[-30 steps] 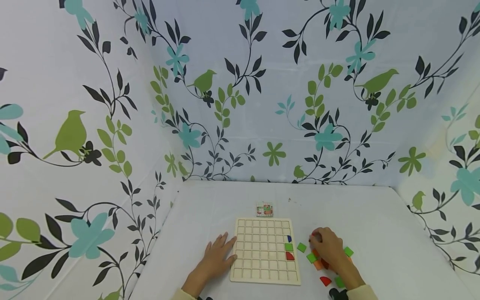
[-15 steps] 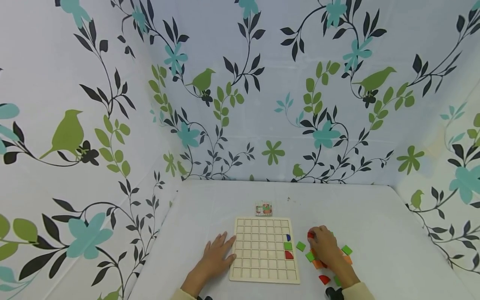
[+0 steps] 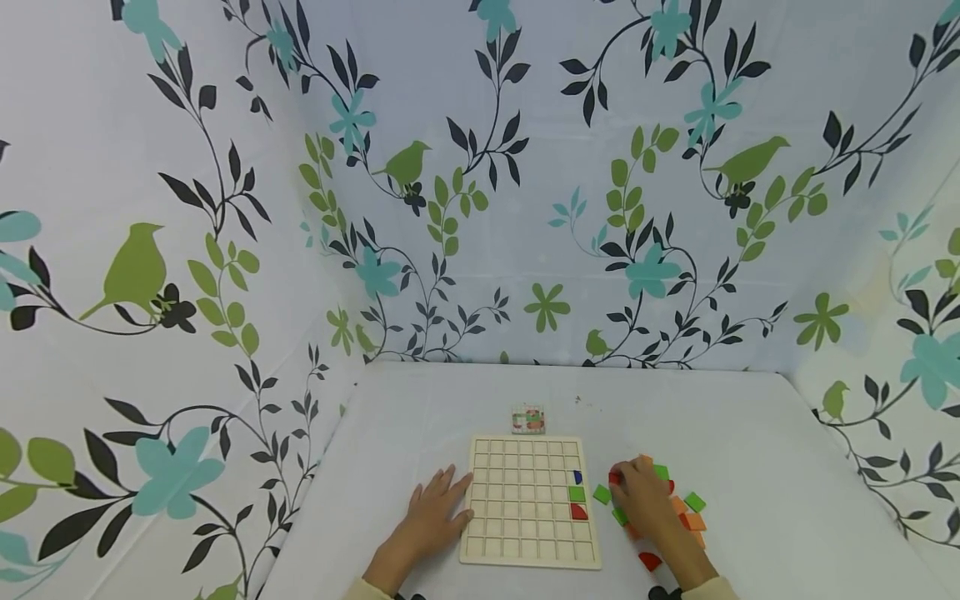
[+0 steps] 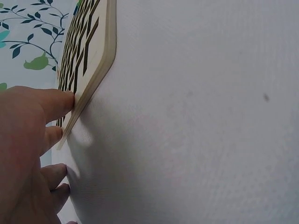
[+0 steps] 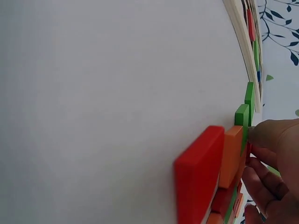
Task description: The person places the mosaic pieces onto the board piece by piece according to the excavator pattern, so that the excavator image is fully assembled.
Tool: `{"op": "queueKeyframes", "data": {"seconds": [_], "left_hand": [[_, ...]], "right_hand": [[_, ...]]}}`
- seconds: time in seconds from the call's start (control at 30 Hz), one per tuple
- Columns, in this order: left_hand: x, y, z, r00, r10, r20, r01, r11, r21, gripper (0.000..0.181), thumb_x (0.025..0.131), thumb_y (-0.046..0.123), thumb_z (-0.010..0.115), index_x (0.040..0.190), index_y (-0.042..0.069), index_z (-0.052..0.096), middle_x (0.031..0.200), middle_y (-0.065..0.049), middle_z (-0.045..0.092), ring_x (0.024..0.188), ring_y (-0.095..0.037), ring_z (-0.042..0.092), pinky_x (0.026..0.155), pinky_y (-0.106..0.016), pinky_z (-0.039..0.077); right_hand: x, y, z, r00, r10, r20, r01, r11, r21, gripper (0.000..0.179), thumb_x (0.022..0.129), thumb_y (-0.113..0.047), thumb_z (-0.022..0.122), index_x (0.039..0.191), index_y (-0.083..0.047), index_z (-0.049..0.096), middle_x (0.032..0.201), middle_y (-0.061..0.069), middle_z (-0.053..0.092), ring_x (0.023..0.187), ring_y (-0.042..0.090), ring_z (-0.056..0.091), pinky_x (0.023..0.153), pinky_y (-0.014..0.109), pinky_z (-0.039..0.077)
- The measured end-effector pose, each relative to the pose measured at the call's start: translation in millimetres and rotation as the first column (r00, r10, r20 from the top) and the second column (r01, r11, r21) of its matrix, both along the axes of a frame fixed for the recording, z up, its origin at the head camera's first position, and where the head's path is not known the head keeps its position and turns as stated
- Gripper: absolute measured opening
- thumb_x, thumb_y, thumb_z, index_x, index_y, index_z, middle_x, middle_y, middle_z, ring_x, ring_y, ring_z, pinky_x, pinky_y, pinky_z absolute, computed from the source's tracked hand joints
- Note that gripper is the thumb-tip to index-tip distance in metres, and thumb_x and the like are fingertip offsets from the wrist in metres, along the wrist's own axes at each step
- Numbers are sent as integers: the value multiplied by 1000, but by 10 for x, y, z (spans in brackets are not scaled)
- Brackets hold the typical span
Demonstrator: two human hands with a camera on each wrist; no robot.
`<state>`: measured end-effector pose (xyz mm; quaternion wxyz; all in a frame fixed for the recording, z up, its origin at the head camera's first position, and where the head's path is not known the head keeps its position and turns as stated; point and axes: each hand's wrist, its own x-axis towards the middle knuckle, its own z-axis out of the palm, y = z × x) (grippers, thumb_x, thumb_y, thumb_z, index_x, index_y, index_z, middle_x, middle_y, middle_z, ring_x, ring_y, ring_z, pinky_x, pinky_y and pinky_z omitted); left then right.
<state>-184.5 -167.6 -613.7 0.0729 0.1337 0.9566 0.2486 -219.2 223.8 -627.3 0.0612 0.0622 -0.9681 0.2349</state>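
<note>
A pale wooden grid board (image 3: 528,546) lies on the white table, its square cells framed by thin raised strips. In its right-hand column sit a blue piece (image 3: 577,477), a green square (image 3: 576,493) and a red quarter-round piece (image 3: 578,512). My left hand (image 3: 432,521) lies flat beside the board, fingers spread, thumb and fingertip touching its left edge. To the right of the board, my right hand (image 3: 643,493) pinches a small red piece (image 3: 614,477) between thumb and fingers, low over the loose pieces. Most of that red piece is covered by the fingers.
Loose green squares (image 3: 694,502), orange pieces (image 3: 695,522) and red pieces (image 3: 649,561) lie scattered around my right hand, partly beneath it. A small printed picture card (image 3: 528,419) lies just beyond the board. Patterned cloth (image 3: 480,250) hangs behind and beside the table.
My right hand has shifted left toward the board with the red piece, uncovering orange, green and red pieces behind it. My left hand has stayed at the board's edge.
</note>
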Motion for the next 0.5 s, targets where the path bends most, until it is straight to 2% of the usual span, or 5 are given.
{"op": "queueKeyframes", "data": {"seconds": [0.1,0.27,0.37,0.5], "left_hand": [[9,-3,17,1000,4,1,-5,1000,2,64,103,39,66,159,15,48,169,-23,34,157,-48,28,120,-78,16],[19,-3,23,1000,7,-7,-7,1000,-3,64,103,39,66,159,15,48,169,-23,34,157,-48,28,120,-78,17],[21,4,22,1000,3,-8,-3,1000,4,63,103,38,66,159,14,48,168,-24,34,157,-48,28,120,-79,16],[18,13,6,1000,0,-4,0,1000,9,63,103,38,66,159,14,49,168,-25,34,157,-49,28,119,-80,16]], "right_hand": [[78,28,22,1000,3,9,-3,1000,29,24,94,-16,79,115,-6,72,99,3,59,85,18,51,78,50,41],[162,49,66,999,1,41,-4,998,58,26,93,-18,81,116,-8,73,103,3,61,92,20,55,86,57,42],[210,35,98,999,-1,39,-1,998,59,27,94,-20,81,117,-9,73,107,3,63,94,20,57,86,54,44],[351,-83,184,1000,12,2,-12,998,57,25,93,-19,82,115,-12,75,107,1,65,95,17,59,84,45,48]]}}
